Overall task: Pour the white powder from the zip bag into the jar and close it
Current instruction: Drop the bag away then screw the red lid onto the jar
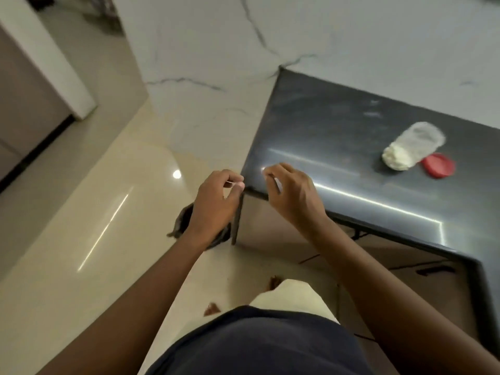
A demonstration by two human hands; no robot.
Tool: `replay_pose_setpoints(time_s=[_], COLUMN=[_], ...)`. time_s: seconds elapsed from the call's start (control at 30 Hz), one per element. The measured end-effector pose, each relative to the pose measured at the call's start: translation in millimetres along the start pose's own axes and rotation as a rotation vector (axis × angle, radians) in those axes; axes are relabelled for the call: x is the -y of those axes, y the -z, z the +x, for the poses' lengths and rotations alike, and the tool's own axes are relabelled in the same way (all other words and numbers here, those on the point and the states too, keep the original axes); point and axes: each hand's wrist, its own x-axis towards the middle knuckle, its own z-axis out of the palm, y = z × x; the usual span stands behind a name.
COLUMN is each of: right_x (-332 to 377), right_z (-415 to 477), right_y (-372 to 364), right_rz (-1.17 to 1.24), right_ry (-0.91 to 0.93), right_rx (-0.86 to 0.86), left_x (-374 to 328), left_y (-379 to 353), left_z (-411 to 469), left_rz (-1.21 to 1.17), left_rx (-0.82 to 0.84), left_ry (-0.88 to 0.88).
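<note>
A clear jar [412,146] with white powder in its bottom stands open on the dark table [338,125], towards the right. Its red lid [438,165] lies flat just right of it. My left hand [216,201] and my right hand [293,196] hover side by side over the table's near left corner, far left of the jar. Both pinch with thumb and fingertips what looks like the top edge of a thin clear zip bag [234,182]. The bag is almost invisible and blurred, and only a pale strip shows at the fingertips.
The glossy table has a sharp left corner and a thin black leg [236,220] below it. A dark crumpled thing [184,220] lies on the cream floor under my left wrist. A marble wall stands behind the table.
</note>
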Motion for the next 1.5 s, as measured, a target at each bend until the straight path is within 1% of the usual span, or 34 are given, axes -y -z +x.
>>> replay_pose_setpoints(time_s=[0.1,0.33,0.4,0.53,0.6,0.67,0.7,0.83,0.93,1.0,1.03,1.07,1.13,1.2,1.27,1.4,1.47,1.5], right_x=[-39.5,-153.3,-192.2,-275.1,-319.5,-358.9,-379.2,-439.8,-469.0,-478.9,-482.8,-485.0,-485.1,-480.5,-473.2,-446.1,-428.8,-420.4], right_z=[-12.2,-40.7,-46.4,-51.6,-49.1,-45.0,-42.5,-28.6,-17.8,-13.6,-11.7,-10.5,-10.6,-12.4,-12.3,-0.3,9.0,13.4], right_y=[43.4,125.7,147.8,185.9,200.1,209.4,213.0,220.1,215.7,211.0,210.3,210.2,210.5,213.5,220.9,240.4,244.5,244.5], right_rz=[-0.081,-0.269,-0.32,-0.402,-0.413,-0.409,-0.389,-0.317,-0.357,-0.353,-0.328,-0.305,-0.296,-0.259,-0.124,0.291,0.401,0.409], right_ry=[-0.084,-0.269,-0.321,-0.465,-0.493,-0.523,-0.548,-0.667,-0.652,-0.629,-0.629,-0.632,-0.638,-0.679,-0.735,-0.755,-0.728,-0.701], right_rx=[-0.118,-0.14,-0.151,-0.151,-0.129,-0.064,-0.001,0.388,0.632,0.708,0.712,0.695,0.601,0.414,0.176,-0.211,-0.329,-0.342], left_x=[-37.5,-112.4,-132.6,-166.3,-179.4,-188.8,-192.6,-200.1,-201.0,-198.5,-196.8,-194.9,-191.4,-189.0,-188.6,-187.1,-185.9,-185.0], left_y=[-32.8,-143.7,-183.6,-263.6,-301.8,-332.1,-345.9,-383.5,-400.9,-407.0,-410.1,-412.1,-413.6,-414.6,-414.7,-414.8,-415.1,-414.8], left_z=[27.4,91.5,106.9,130.7,140.3,146.8,149.8,153.5,155.3,157.0,158.5,159.3,160.5,161.4,162.5,162.6,163.2,163.7], left_rz=[0.06,0.104,0.092,0.05,0.046,0.042,0.038,-0.016,-0.084,-0.106,-0.109,-0.109,-0.111,-0.11,-0.119,-0.119,-0.12,-0.117], left_rx=[0.053,0.198,0.234,0.371,0.425,0.451,0.455,0.402,0.364,0.336,0.323,0.31,0.283,0.271,0.264,0.262,0.269,0.272], left_ry=[-0.149,-0.302,-0.303,-0.22,-0.18,-0.141,-0.122,-0.097,-0.09,-0.081,-0.078,-0.077,-0.077,-0.077,-0.081,-0.081,-0.086,-0.092])
